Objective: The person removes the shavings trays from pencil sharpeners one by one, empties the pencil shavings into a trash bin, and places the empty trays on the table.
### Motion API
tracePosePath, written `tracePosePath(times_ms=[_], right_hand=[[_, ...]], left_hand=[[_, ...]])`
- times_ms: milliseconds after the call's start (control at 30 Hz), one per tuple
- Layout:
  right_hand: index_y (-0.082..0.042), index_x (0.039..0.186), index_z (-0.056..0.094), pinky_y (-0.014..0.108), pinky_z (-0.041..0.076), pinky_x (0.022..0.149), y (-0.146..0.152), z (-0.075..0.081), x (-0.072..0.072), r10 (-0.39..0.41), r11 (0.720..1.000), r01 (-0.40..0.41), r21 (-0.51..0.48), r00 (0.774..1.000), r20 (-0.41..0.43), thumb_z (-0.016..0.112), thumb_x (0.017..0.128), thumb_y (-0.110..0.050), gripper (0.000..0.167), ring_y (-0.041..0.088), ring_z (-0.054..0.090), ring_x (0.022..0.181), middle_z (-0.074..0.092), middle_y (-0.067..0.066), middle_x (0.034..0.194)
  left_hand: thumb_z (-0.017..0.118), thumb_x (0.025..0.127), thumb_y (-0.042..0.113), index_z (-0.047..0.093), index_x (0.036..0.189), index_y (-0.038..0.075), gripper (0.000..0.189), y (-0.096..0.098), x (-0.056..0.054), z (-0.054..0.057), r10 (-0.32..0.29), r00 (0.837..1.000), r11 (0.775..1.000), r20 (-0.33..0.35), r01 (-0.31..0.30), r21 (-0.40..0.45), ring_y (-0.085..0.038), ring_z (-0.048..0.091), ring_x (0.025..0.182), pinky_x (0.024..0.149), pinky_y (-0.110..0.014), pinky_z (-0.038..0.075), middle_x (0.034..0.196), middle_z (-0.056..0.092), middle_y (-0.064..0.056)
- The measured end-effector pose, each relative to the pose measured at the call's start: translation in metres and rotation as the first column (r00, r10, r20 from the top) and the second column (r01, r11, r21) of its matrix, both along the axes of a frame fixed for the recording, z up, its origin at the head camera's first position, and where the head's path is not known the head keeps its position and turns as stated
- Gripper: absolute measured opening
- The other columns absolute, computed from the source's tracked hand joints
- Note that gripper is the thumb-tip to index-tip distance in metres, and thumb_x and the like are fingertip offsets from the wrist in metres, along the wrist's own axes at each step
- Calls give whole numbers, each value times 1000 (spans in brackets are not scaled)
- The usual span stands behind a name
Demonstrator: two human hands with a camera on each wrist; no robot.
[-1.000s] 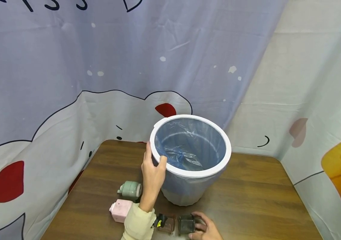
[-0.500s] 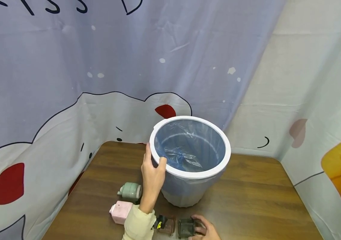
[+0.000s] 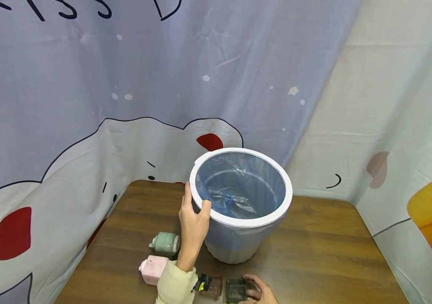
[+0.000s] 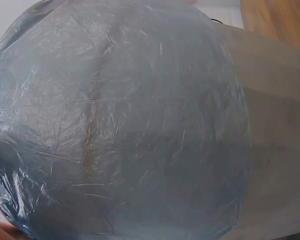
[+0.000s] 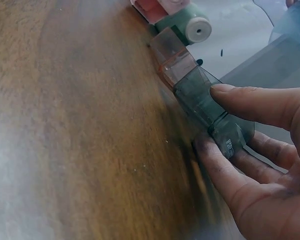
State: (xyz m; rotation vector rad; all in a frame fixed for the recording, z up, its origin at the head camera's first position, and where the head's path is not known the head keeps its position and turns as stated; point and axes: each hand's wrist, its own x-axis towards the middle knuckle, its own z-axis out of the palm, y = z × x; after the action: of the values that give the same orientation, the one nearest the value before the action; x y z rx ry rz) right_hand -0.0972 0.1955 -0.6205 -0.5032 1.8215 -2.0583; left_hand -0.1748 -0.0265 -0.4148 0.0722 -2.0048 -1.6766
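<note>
My left hand [image 3: 194,226] grips the near left rim of a white trash can [image 3: 231,251], thumb at the rim and a finger along the outer wall. A translucent bluish bag [image 4: 135,115] lines the can and hangs over its outside in the left wrist view. At the table's front, my right hand [image 3: 258,290] holds a small clear dark-green box [image 5: 196,97] between thumb and fingertips. End to end with it lies a clear reddish-brown box [image 5: 177,57], partly hidden by the left wrist in the head view.
Left of my left forearm lie a green bottle-shaped container [image 3: 165,243] and a pink square one [image 3: 153,269], both on their sides. The brown wooden table [image 3: 322,249] ends at a printed cloth [image 3: 155,63] hung behind and at the sides.
The head view has shifted slightly, so the scene sits a little lower. Both hands keep their holds, and the right hand with the dark-green box has barely moved.
</note>
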Motion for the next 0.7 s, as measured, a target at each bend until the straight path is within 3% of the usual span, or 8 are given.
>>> tracePosePath(times_ms=[133, 367, 433, 600, 700], right_hand=[[21, 127, 23, 34, 51, 76, 1, -4, -1, 5, 1000, -5, -8, 1000, 1, 72, 71, 5, 75, 43, 55, 102, 30, 40, 127], [8, 128, 34, 36, 52, 71, 4, -14, -4, -18, 1000, 18, 2, 997, -75, 74, 71, 2, 69, 28, 62, 96, 49, 7, 123], [7, 126, 36, 34, 53, 69, 4, -12, -4, -43, 998, 48, 45, 993, -108, 75, 70, 0, 68, 26, 64, 93, 50, 11, 121], [16, 123, 32, 30, 52, 68, 2, -3, -1, -76, 984, 99, 146, 985, -157, 76, 70, -5, 72, 29, 64, 88, 43, 39, 115], [18, 122, 31, 30, 52, 70, 1, -1, -1, -77, 976, 111, 188, 981, -180, 76, 70, -4, 72, 33, 64, 89, 41, 44, 113]], left_hand=[[57, 80, 18, 25, 146, 21, 73, 0, 0, 0, -5, 1000, 1000, -6, 5, 2, -14, 36, 126, 102, -43, 30, 144, 35, -1], [57, 80, 18, 24, 146, 23, 74, -1, 0, 0, -7, 1000, 1000, -1, 7, 4, -13, 37, 126, 102, -43, 30, 144, 34, 0], [57, 80, 17, 25, 145, 23, 73, -1, 0, 0, -4, 1000, 1000, -4, 4, 2, -13, 36, 126, 102, -43, 30, 144, 34, 0], [57, 80, 17, 25, 145, 23, 73, 0, 1, 1, -6, 1000, 1000, -4, 6, 2, -14, 38, 125, 102, -44, 30, 143, 36, -1], [57, 80, 17, 25, 145, 23, 72, 0, 1, 1, -8, 1000, 1000, -5, 8, 5, -14, 38, 124, 102, -43, 30, 142, 37, 0]])
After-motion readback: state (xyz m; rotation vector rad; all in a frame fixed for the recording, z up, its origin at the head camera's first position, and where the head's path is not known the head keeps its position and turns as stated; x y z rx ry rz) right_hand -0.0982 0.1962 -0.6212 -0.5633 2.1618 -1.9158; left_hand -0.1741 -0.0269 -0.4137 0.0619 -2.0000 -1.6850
